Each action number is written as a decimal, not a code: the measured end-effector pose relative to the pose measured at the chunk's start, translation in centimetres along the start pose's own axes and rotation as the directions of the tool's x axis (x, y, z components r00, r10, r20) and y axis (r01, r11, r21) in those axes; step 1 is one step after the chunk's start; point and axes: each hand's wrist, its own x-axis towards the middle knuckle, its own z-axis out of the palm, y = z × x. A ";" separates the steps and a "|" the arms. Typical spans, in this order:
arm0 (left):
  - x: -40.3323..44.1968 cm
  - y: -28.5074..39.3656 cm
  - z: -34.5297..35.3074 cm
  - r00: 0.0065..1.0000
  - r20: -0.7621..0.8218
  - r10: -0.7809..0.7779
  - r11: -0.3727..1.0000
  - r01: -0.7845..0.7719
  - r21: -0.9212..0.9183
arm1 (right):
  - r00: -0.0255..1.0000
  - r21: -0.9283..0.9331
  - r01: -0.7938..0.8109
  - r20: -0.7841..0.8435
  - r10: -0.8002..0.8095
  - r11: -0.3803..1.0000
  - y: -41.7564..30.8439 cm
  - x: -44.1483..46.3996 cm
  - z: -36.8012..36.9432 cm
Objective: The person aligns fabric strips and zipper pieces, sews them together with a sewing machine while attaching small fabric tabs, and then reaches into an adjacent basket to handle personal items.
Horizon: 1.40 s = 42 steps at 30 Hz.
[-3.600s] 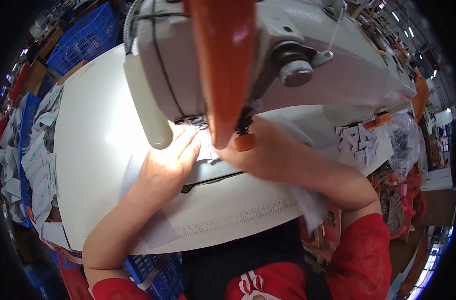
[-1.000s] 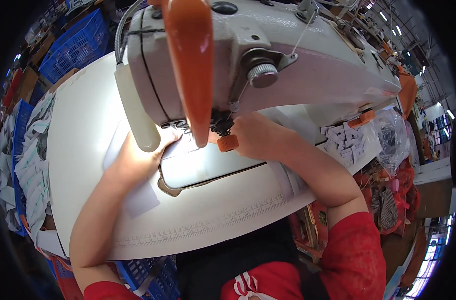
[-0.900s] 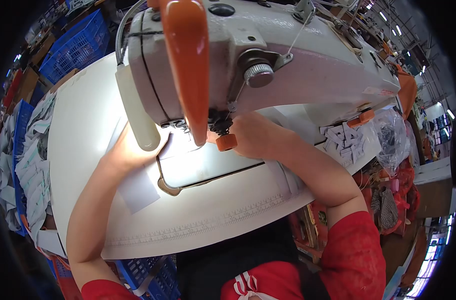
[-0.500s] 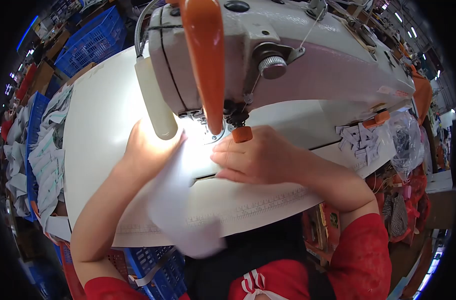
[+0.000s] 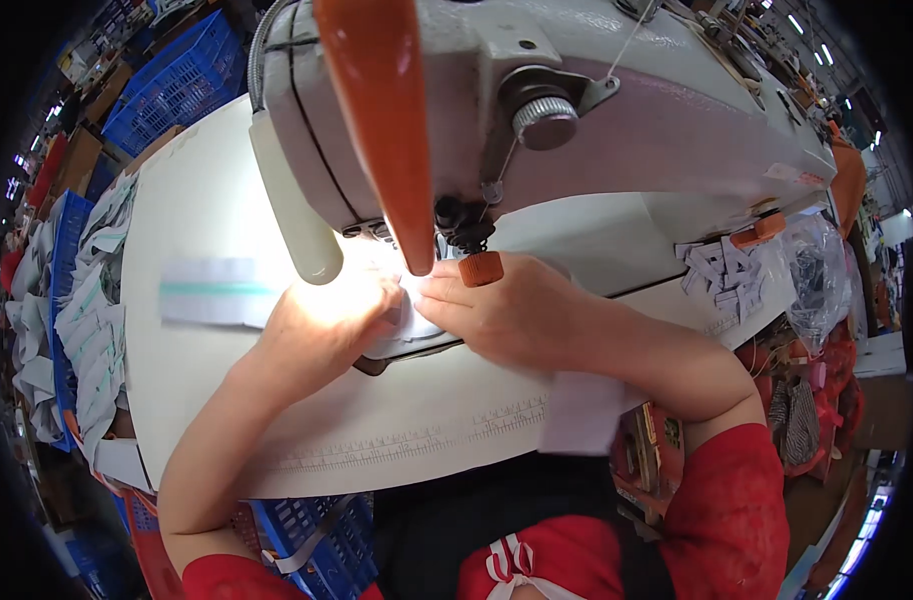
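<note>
Moved: pale cloth (image 5: 215,288), gone from its near-side drape below the left hand (image 5: 327,312); a green-striped length lay left of that hand, over the counter (image 5: 177,380). Right hand (image 5: 502,308): fingers together, by the sewing machine (image 5: 657,135). Whether either grip pinched cloth could not be told; glare covered the left fingertips. Judged advisable: cloth smoothed flat, fingertips clear of the needle area.

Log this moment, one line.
left hand: by white green-striped cloth strip; right hand: near orange cylindrical knob; station: white sewing machine; grips: unclear
</note>
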 end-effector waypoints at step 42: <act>-0.5 0.4 1.1 0.995 -0.057 -0.076 0.990 0.082 0.116 | 0.998 0.086 0.000 -0.062 0.005 0.996 2.4 -0.1 -0.4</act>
